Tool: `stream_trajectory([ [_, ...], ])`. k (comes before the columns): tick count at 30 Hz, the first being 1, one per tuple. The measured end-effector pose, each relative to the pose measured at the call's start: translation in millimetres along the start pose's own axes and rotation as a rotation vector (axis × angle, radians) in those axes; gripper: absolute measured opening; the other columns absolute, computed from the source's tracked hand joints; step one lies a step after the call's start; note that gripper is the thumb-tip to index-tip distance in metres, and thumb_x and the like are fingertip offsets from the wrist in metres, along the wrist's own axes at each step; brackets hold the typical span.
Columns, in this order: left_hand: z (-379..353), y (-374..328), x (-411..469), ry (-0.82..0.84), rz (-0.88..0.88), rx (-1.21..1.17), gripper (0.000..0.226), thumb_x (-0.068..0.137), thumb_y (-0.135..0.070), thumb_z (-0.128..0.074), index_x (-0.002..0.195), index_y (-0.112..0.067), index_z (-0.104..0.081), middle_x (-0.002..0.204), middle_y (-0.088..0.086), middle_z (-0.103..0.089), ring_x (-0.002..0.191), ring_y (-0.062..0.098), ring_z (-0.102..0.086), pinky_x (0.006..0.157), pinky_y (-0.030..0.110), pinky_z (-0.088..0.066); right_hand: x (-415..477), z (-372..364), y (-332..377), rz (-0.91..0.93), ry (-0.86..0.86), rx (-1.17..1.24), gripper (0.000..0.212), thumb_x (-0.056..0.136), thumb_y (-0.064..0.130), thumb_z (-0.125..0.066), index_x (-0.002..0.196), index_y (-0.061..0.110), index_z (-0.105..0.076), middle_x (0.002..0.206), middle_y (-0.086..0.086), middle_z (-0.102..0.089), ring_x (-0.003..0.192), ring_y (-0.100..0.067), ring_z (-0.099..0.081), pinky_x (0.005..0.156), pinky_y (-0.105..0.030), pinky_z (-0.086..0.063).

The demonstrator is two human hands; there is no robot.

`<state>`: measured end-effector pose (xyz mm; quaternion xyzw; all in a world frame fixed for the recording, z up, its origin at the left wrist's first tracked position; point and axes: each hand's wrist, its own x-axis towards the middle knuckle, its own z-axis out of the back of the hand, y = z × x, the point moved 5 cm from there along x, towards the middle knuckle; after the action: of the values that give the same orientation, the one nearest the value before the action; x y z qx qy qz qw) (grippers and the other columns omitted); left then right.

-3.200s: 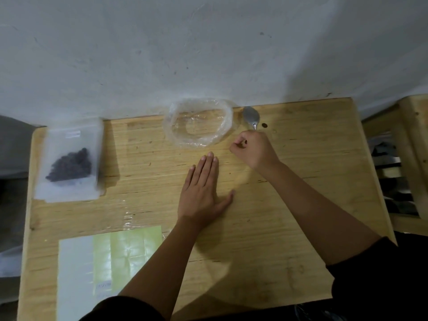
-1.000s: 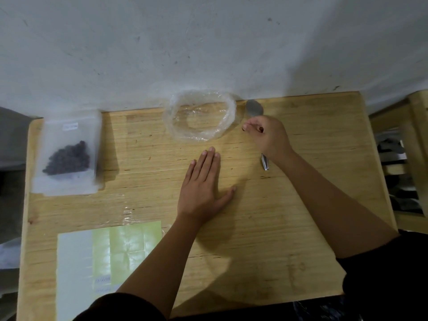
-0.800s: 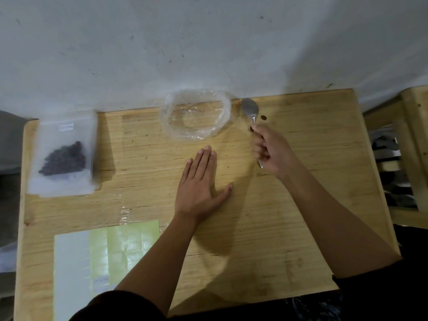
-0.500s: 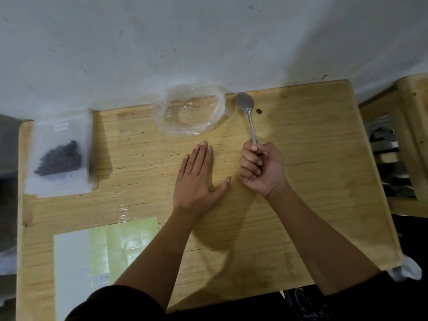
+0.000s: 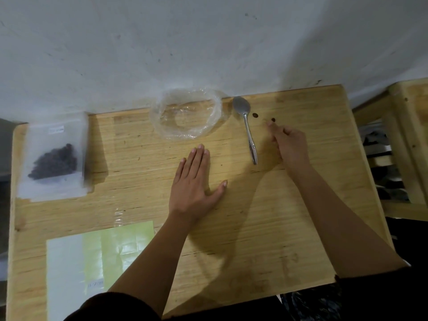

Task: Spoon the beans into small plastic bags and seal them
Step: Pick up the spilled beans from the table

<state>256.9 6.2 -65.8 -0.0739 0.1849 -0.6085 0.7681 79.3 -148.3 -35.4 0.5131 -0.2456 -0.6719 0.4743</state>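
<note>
Now | left hand (image 5: 192,181) flat on table (image 5: 254,228) | right hand (image 5: 289,144) blurred, seemingly curled; cannot tell if holding

Spoon (image 5: 246,129): metal, lying flat on the desk (image 5: 266,216), bowl toward the wall, handle toward the near edge, nothing holding it. Two loose dark beans (image 5: 255,115) just right of the spoon's neck, apart from each other. Clear plastic bag (image 5: 209,112): rolled down into an open ring, no beans visible inside, just left of the spoon bowl at the far edge. Frosted bag (image 5: 55,135) at the far-left edge, lying flat, with a dark bean pile (image 5: 54,162) inside.
</note>
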Motion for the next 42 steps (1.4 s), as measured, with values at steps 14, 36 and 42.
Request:
stream_trajectory([
  [14, -0.3, 0.9, 0.5, 0.023, 0.002, -0.045, 0.087, 0.087, -0.067, -0.032, 0.151, -0.019, 0.001, 0.158, -0.004, 0.009, 0.145, 0.009, 0.012, 0.116, 0.028, 0.011, 55.9, -25.3, 24.6, 0.305, 0.014, -0.331, 0.020, 0.072, 0.030, -0.078, 0.089, 0.021, -0.073, 0.084, 0.014, -0.067, 0.062, 0.002, -0.048, 0.066, -0.020, -0.041],
  [36, 0.6, 0.2, 1.0, 0.027, -0.001, -0.040, 0.086, 0.087, -0.068, -0.027, 0.150, -0.019, 0.004, 0.156, -0.005, 0.014, 0.144, 0.007, 0.015, 0.115, 0.025, 0.015, 31.4, -14.0, 10.4, 0.117, 0.010, -0.076, 0.024, 0.093, 0.023, -0.050, 0.069, 0.018, -0.054, 0.058, 0.008, -0.046, 0.050, -0.003, -0.040, 0.046, -0.013, -0.034],
  [42, 2.6, -2.3, -0.9, -0.003, 0.008, -0.031, 0.085, 0.086, -0.066, -0.031, 0.151, -0.015, -0.009, 0.159, 0.000, -0.003, 0.146, 0.011, 0.003, 0.117, 0.025, 0.010, -10.1, -25.3, -16.4, -0.230, 0.443, 1.089, 0.014, 0.080, 0.025, -0.041, 0.069, 0.018, -0.048, 0.039, 0.007, -0.029, 0.033, -0.004, -0.025, 0.030, -0.016, -0.020],
])
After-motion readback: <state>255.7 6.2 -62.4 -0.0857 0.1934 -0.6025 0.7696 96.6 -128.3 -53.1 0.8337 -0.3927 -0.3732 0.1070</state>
